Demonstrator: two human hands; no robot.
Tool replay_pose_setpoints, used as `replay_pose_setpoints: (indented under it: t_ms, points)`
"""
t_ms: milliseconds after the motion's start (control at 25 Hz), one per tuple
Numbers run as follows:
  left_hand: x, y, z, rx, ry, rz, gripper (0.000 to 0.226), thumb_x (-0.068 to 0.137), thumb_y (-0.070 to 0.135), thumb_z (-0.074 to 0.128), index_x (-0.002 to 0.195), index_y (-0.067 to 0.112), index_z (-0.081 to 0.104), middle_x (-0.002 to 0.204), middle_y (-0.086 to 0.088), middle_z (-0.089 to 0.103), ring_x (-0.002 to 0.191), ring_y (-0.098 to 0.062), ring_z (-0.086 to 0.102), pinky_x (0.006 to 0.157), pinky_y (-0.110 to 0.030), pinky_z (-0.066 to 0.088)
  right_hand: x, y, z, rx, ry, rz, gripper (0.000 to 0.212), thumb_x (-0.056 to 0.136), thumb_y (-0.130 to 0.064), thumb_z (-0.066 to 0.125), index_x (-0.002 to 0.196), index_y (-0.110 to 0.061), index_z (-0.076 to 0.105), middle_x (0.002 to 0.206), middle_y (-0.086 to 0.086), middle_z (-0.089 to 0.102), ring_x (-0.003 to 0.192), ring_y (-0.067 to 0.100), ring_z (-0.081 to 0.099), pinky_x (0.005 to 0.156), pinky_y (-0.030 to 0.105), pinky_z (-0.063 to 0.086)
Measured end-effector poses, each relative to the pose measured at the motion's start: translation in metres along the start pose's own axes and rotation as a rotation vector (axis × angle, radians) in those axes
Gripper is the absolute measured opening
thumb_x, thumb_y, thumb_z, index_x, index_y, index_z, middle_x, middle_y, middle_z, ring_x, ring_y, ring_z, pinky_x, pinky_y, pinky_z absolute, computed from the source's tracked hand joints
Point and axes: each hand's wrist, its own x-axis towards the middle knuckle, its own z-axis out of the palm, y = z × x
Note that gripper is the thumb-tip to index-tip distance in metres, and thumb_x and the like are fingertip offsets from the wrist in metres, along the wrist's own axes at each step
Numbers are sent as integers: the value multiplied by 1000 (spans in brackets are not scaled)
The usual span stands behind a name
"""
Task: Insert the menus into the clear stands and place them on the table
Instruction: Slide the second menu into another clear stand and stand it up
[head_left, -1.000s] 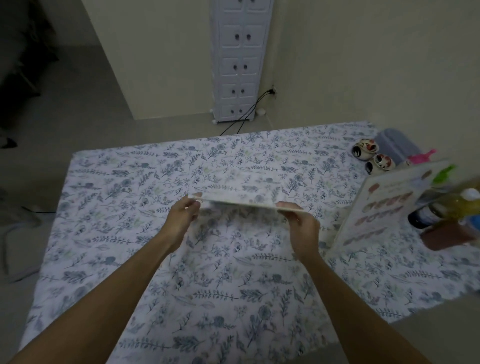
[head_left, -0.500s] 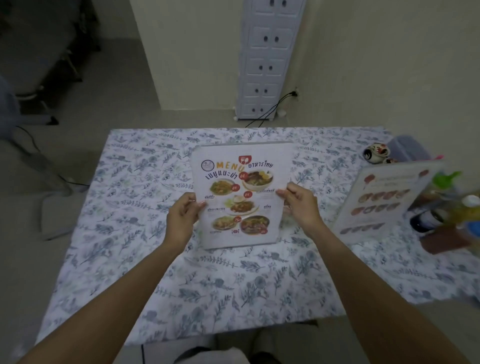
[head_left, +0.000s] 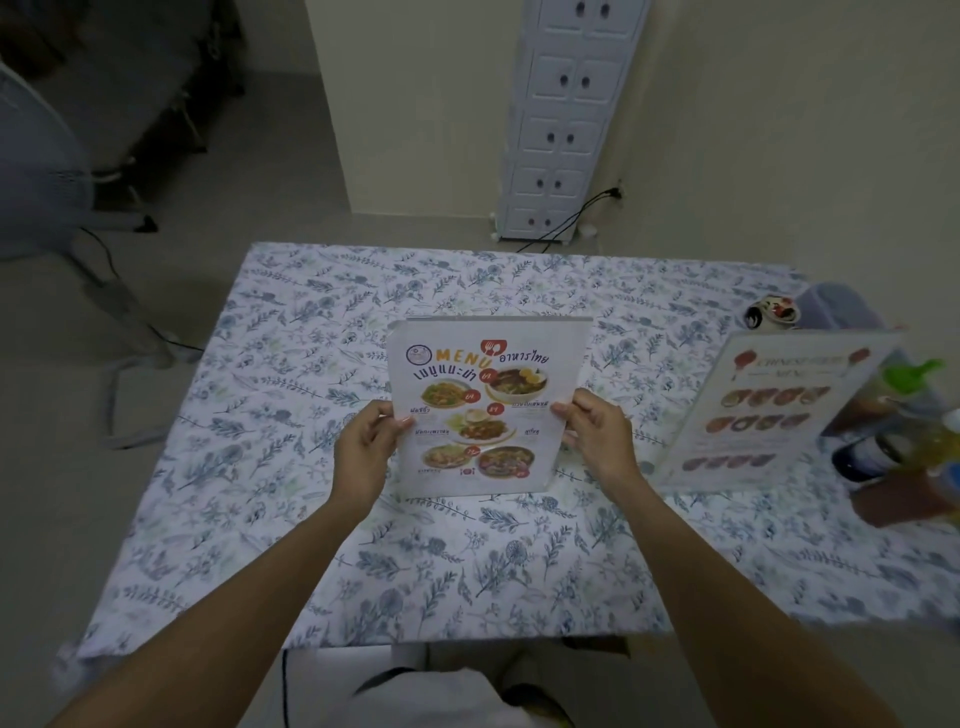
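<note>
A Thai food menu in a clear stand (head_left: 483, 410) stands upright at the middle of the floral-cloth table (head_left: 291, 395), its printed face toward me. My left hand (head_left: 366, 452) grips its left edge and my right hand (head_left: 597, 439) grips its right edge, thumbs on the front. The stand's lower edge sits at the cloth; whether it rests on it I cannot tell. A second menu in a clear stand (head_left: 769, 410), with rows of dishes, stands tilted at the right of the table, apart from both hands.
Sauce bottles (head_left: 914, 431) crowd the table's right edge behind the second stand. Small painted cups (head_left: 769, 317) and a grey container (head_left: 836, 306) sit at the far right corner. A white drawer tower (head_left: 561, 130) stands by the wall, a fan (head_left: 36, 171) at left.
The stand was held flat and edge-on one second ago; it has been turned upright to face me and lowered toward the cloth. The camera view has shifted downward.
</note>
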Motion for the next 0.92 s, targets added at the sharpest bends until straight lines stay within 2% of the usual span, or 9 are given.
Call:
replay_pose_setpoints:
  t_ms: [200,360,400,480,560,640,720,800,920]
  points:
    - [2,-2,0,12,0,4,14,92,8,58,95,-6,58,91,-7,74,83,-12,73,68,-21,58,3,6,-1,-16,-21,-21,13,91,-8,61,97,-2,70,110,20,72,108,33,67,93,55,55]
    - [0,-6,0,60,12,-2,12,92,12,60,96,1,61,89,5,77,88,-15,72,73,-28,60,2,10,0,-122,-20,-80,21,92,-18,60,88,3,62,102,25,70,98,46,65,88,58,55]
    - [-2,-8,0,86,29,-4,12,92,15,60,97,4,62,91,5,77,90,-16,72,76,-33,60,0,10,1,-142,-19,-100,24,93,-20,60,86,3,60,96,24,70,88,43,65,81,52,57]
    - [-6,-8,2,141,67,3,12,91,18,61,101,11,63,99,1,74,97,-18,69,85,-39,57,-5,12,4,-178,1,-141,28,94,-22,59,82,3,57,85,21,65,73,26,56,68,40,47]
    - [-12,-4,6,174,123,20,21,89,22,64,110,18,59,109,3,67,105,-15,64,92,-35,53,-12,15,4,-188,21,-150,26,95,-22,58,86,3,58,84,19,65,75,19,54,66,35,46]
    - [-20,-1,10,242,223,87,34,87,27,67,116,21,51,115,4,55,109,-13,54,95,-28,47,-18,17,0,-172,53,-136,19,95,-21,58,96,-3,64,86,2,68,80,13,60,69,21,50]
    - [-33,0,16,383,289,225,35,86,34,67,113,24,46,108,7,45,102,-14,44,89,-25,41,-25,18,-7,-173,109,-135,19,94,-23,59,108,-10,66,91,-13,67,90,8,63,71,7,48]
    - [-47,-2,27,466,183,323,29,87,36,64,107,34,44,100,16,41,97,-12,40,85,-22,39,-33,18,-17,-174,166,-138,23,95,-29,56,112,-15,65,97,-14,67,99,11,64,80,18,53]
    - [-56,-6,55,442,-123,303,22,90,37,59,107,45,47,105,21,50,103,-9,51,88,-23,46,-46,21,-36,-161,263,-139,31,98,-39,47,107,-16,66,101,3,73,97,22,68,87,40,55]
